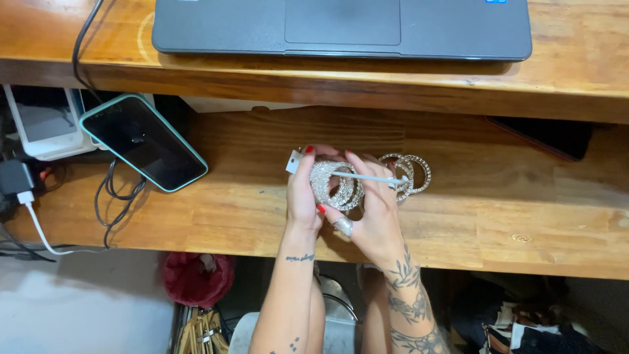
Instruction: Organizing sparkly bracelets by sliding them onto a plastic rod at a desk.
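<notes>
My left hand [302,194] grips a stack of sparkling rhinestone bangles [335,185] over the lower wooden shelf [216,216]; a small white tag [293,161] sticks out by its fingertips. My right hand [375,210] pinches a thin white stick [367,177] that runs across the bangles. Two or three more rhinestone bangles [414,173] hang at my right hand's fingertips, on the far end of the stick. Both hands have red nails, and a large ring [343,226] shows on one finger.
A grey laptop [341,29] lies on the upper wooden desk [576,59]. A phone in a teal case [144,141] rests on the shelf's left, near a white device [42,124], a charger [16,180] and black cables [114,196]. A dark flat object [550,136] lies at right.
</notes>
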